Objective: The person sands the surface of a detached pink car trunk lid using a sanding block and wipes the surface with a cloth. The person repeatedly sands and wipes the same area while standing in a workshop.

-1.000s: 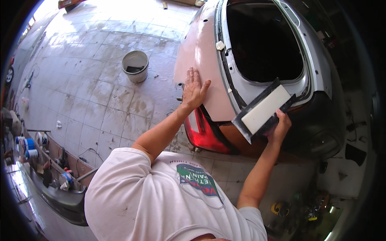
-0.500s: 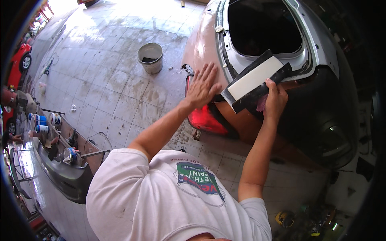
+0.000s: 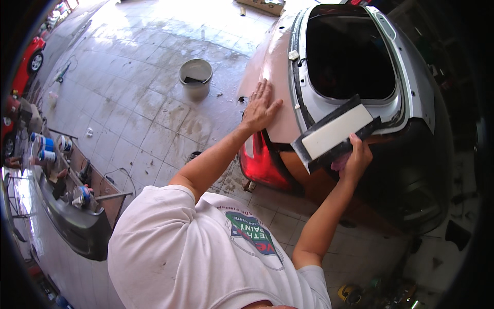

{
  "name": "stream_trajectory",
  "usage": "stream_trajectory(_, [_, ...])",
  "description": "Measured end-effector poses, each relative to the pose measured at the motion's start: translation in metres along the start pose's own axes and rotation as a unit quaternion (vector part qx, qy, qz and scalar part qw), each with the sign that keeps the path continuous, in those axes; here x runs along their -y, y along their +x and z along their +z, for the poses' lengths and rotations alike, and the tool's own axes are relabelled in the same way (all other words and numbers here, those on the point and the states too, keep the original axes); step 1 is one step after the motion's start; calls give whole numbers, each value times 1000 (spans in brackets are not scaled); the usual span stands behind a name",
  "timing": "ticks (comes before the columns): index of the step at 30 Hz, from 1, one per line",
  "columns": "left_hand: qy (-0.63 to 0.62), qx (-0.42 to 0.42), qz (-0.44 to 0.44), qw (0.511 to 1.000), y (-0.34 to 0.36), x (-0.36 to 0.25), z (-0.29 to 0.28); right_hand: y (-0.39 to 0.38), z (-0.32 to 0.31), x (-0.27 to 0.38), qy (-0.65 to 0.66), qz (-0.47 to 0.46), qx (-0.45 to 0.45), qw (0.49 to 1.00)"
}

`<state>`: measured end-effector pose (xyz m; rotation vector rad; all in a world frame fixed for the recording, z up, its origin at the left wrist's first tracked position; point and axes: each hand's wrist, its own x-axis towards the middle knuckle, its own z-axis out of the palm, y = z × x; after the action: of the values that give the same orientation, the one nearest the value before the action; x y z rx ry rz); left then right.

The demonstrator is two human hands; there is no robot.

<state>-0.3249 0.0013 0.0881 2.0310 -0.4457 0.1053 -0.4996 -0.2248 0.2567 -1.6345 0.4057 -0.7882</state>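
Observation:
My left hand lies flat, fingers spread, on the primed pinkish-brown side panel of a car body, just above the red tail light. In my right hand is a long white sanding block with dark sandpaper sticking out around its edges. A bit of pink cloth or sponge shows by the palm, partly hidden by the fingers. The block is at the body's rear corner, below the dark window opening; I cannot tell whether it touches the metal.
A grey bucket with a dark piece inside stands on the stained tile floor. At left are a dark bumper and several paint cans on a stand. Yellow-and-black gear lies at lower right.
The view has shifted, so the car sits lower in it. My left hand has slid farther up the panel, away from the tail light. My right hand still grips the block near the same corner.

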Motion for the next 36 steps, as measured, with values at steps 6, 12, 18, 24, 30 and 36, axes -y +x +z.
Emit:
stream_trajectory(6, [-2, -2, 2, 1000, 105, 102, 1, -10, 2, -3, 41, 53, -41, 997])
stream_trajectory(12, [-166, 71, -70, 981, 124, 93, 2, -54, -3, -4, -185, -44, -184, 964])
stream_trajectory(18, [-170, 102, -52, 979, 242, 122, -1, -44, 13, 9, -17, 96, -262, 960])
stream_trajectory(24, [-138, 87, 39, 986, 374, 168, 44, -43, 52, 28, -3, 134, -315, 940])
stream_trajectory(30, [-232, 99, 31, 967, 525, 173, 68, -54, 30, 31, 38, 171, -313, 934])
stream_trajectory(36, [-221, 91, -16, 971, 544, 181, 74, -34, 79, 37, 33, 139, -354, 924])
